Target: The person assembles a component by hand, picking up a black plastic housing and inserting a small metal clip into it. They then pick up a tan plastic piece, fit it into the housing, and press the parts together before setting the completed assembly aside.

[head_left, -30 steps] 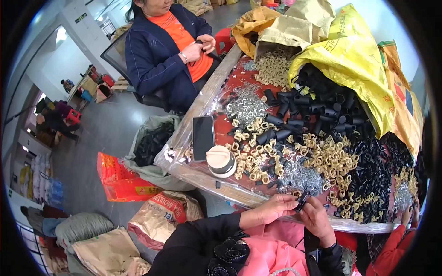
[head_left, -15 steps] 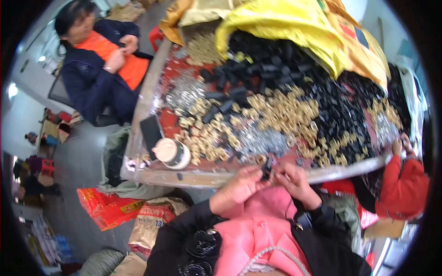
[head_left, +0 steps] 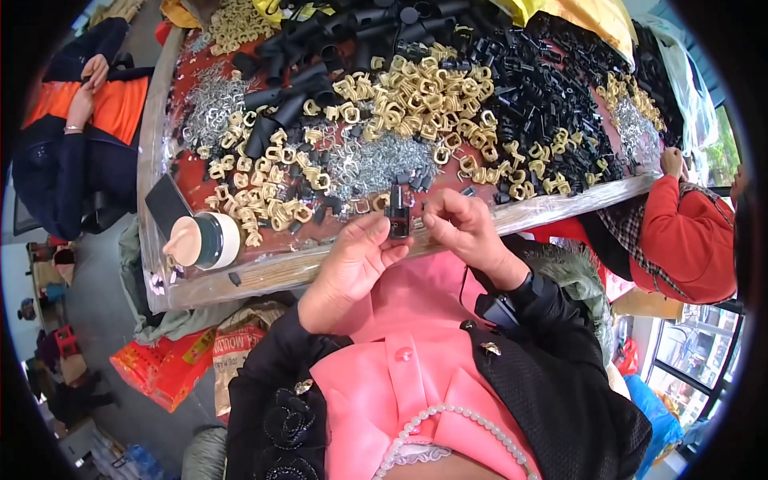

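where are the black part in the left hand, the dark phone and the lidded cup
Black part [head_left: 399, 214]: head view, on the middle of its body.
Dark phone [head_left: 170, 206]: head view, on the middle of its flat face.
Lidded cup [head_left: 210, 240]: head view, on the dark band of its side.

One phone [head_left: 170, 206], one lidded cup [head_left: 218, 240], one held black part [head_left: 399, 214], three silver heaps [head_left: 380, 166].

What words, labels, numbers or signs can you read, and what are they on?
I won't copy words out, but here's where I looked:
Brown paper sack: pale letters on a red band.
Red bag: marks on yellow, too blurred to read.
Black part in the left hand: no writing I can make out.
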The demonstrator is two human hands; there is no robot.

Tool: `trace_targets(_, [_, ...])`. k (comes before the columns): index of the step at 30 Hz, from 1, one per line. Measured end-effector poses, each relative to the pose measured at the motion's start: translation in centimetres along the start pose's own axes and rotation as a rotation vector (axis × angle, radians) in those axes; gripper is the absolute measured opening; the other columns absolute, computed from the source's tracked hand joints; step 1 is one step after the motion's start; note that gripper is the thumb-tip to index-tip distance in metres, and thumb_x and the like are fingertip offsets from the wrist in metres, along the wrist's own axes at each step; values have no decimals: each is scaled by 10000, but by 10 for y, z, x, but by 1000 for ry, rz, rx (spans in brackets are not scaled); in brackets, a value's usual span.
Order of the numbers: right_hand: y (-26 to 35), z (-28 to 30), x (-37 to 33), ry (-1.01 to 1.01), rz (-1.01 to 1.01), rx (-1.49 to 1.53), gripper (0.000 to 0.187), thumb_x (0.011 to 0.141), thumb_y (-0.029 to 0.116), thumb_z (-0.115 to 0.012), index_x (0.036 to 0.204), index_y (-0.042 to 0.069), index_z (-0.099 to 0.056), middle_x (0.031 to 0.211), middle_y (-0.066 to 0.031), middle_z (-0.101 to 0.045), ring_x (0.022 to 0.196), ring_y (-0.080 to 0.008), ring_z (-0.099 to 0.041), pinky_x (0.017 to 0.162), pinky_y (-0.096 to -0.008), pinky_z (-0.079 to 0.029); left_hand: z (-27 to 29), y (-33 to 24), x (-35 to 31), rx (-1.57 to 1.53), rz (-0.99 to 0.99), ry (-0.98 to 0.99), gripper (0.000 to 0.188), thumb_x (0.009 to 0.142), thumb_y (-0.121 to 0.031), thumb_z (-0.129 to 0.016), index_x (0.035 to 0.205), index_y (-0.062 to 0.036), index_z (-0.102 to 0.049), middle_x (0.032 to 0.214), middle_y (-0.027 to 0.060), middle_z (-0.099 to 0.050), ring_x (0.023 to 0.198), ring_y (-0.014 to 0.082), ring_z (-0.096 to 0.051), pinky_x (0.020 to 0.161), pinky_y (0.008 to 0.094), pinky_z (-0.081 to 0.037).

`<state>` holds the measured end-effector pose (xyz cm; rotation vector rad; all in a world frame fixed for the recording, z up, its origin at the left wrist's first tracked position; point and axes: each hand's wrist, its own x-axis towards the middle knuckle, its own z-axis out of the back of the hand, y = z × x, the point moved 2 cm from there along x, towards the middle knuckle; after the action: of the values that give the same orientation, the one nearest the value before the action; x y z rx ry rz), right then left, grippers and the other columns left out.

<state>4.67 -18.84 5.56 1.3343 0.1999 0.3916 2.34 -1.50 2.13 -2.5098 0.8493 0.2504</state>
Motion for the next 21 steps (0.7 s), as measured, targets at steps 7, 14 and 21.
trace_targets(7, [-10, -9, 3, -17, -154, 433, 88, 806, 81, -552, 765, 24, -499, 665, 56, -482, 590, 6, -417, 495, -163, -344, -2, 1, -1, 48, -6, -79, 220, 814, -103, -547, 1005, 6, -534, 909, 89, -597, 787, 209, -602, 696, 270, -502])
trace_targets(14, [-1, -15, 0, -18, -149, 382, 90, 801, 77, -561, 765, 20, -502, 656, 51, -489, 595, 0, -439, 488, -170, -356, -2, 4, -3, 102, -10, -98, 217, 807, -106, -559, 1000, -6, -554, 937, 76, -592, 802, 184, -595, 702, 256, -496])
trace_targets(21, [19, -14, -6, -7, 107, -169, 84, 758, 48, -586, 759, 24, -506, 630, -34, -523, 541, -108, -516, 471, -237, -395, -8, 6, -9, 105, -37, -93, 210, 819, -127, -542, 985, 2, -544, 908, 80, -597, 798, 152, -592, 696, 257, -513])
